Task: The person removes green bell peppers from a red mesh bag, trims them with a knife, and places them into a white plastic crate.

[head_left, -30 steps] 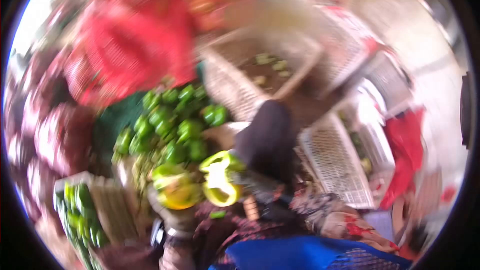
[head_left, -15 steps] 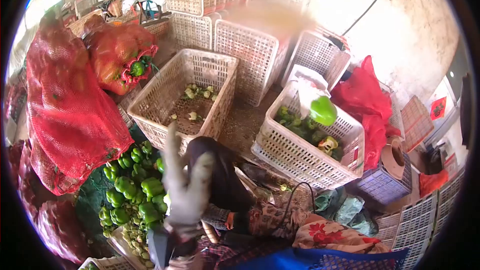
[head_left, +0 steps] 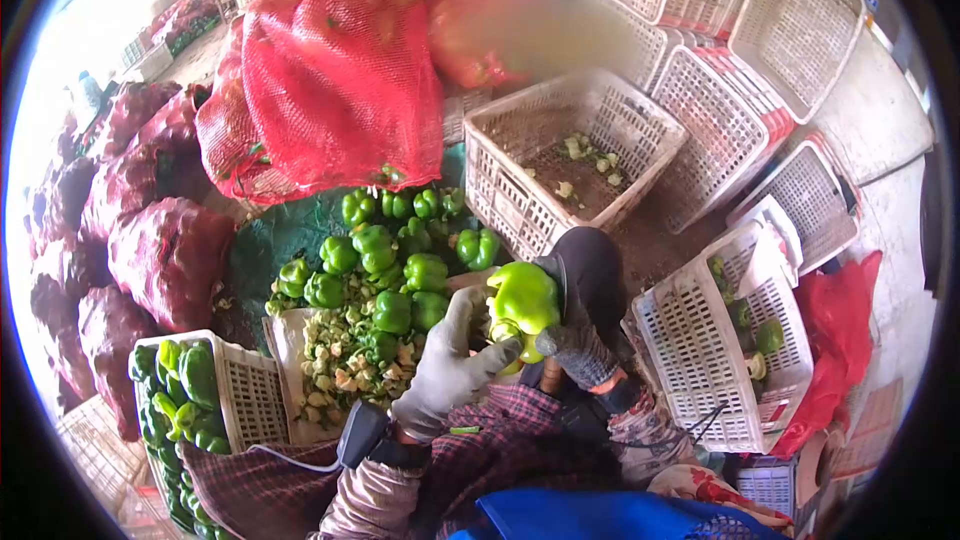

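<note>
- The bright green pepper [head_left: 525, 298] sits between both gloved hands, above the lap.
- The left hand [head_left: 450, 365] curls its thumb and fingers around the pepper's lower side.
- The right hand [head_left: 582, 355] touches its other side, fingers bent; whether they pinch anything, I cannot tell.
- Whole peppers [head_left: 372, 248] lie just beyond the left hand, beside pale trimmings [head_left: 345, 365].
- Plastic crates [head_left: 690, 340] and a red mesh bag [head_left: 340, 90] stand farther out.
</note>
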The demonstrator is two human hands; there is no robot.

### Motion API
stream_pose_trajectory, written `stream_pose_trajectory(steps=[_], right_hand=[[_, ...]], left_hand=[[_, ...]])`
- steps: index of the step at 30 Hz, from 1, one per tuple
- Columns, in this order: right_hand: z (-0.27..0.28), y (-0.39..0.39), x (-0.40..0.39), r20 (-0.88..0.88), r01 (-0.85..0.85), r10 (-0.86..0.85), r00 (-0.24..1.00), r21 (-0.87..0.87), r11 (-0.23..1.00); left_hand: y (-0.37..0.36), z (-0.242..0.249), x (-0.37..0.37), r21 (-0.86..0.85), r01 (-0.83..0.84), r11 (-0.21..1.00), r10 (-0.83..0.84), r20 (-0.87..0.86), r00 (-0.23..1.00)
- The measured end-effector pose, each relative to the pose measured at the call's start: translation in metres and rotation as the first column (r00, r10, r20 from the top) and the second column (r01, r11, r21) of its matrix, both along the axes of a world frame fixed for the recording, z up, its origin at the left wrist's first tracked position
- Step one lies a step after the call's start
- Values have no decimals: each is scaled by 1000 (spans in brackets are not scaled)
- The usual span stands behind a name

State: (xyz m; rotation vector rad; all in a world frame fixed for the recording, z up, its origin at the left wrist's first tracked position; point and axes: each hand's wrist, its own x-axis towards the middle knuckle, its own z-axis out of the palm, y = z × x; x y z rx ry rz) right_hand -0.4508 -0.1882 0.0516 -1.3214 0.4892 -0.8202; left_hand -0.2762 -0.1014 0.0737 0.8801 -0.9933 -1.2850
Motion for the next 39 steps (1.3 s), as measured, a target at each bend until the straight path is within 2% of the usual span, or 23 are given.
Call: stream_pose_trajectory(steps=[3, 4, 7, 8, 10, 11, 13, 16, 17, 18, 19, 21, 22, 25, 26, 28, 29, 30, 31, 32, 35, 37, 39], right_hand=[[12, 3, 11, -146, -40, 24, 989, -104, 994], [17, 5, 15, -203, -40, 7, 979, -157, 987], [25, -1, 23, -9, -180, 181, 983, 82, 980], [23, -1, 24, -34, -160, 162, 986, 41, 986], [15, -2, 24, -81, -130, 127, 989, -34, 991], [14, -3, 24, -81, -148, 149, 985, 22, 989], [15, -6, 26, -77, -182, 193, 978, 127, 975], [-4, 0, 40, -133, -31, 21, 991, -76, 997], [0, 3, 45, -145, 6, -25, 989, -131, 991], [10, 9, 48, -154, 40, -69, 986, -185, 982], [19, 15, 53, -160, 73, -113, 981, -237, 969], [23, 23, 57, -212, 171, -306, 928, -486, 857], [27, 25, 58, -236, 181, -374, 897, -574, 798], [44, 32, 58, -316, 138, -534, 784, -750, 646], [58, 34, 60, -359, 150, -404, 841, -562, 813], [68, 33, 56, -351, 134, -261, 899, -347, 928], [72, 29, 50, -317, 176, -295, 901, -354, 919], [79, 23, 38, -282, 244, -362, 888, -378, 893], [89, 17, 22, -247, 338, -464, 851, -418, 843], [100, 10, -1, -205, 450, -587, 783, -465, 762], [134, -8, -89, -99, 675, -884, 457, -608, 417], [146, -20, -163, -132, 542, -984, 117, -822, 175], [124, -37, -262, -40, 23, -908, -417, -999, 33]], left_hand=[[3, -14, 5, -10, -60, 998, 59, -95, 994], [3, -14, 8, -51, -77, 996, 76, -26, 997], [15, 4, 10, 115, -28, 993, 17, 96, 995], [13, -10, 9, -18, -74, 997, 76, 148, 986], [15, -8, 9, -7, -81, 997, 82, 21, 996], [17, -8, 9, 1, -82, 997, 82, -42, 996], [17, -20, 14, 3, -132, 991, 130, 130, 983], [17, -26, 12, -4, -274, 962, 268, 231, 935], [16, -23, 11, -7, -332, 943, 324, 237, 916], [19, -17, 14, 107, -311, 944, 279, 240, 930], [17, -22, 16, 62, -375, 925, 339, 315, 887], [12, -32, 18, -44, -484, 874, 449, 455, 769], [13, -21, 20, -28, -521, 853, 427, 612, 666], [10, -34, 25, -121, -521, 845, 417, 759, 500], [9, -37, 28, -128, -535, 835, 427, 764, 484], [5, -47, 37, -142, -564, 814, 448, 771, 453], [0, -59, 42, 20, -539, 842, 518, 249, 819], [3, -64, 55, 133, -487, 863, 488, 29, 873], [8, -56, 69, 229, -410, 883, 454, -194, 870], [15, -45, 78, 189, -337, 922, 386, -424, 819], [21, -51, 103, 144, -421, 895, 445, -344, 827], [23, -64, 119, 179, -415, 892, 452, -362, 815], [25, -68, 138, 235, -451, 861, 497, -197, 845]])
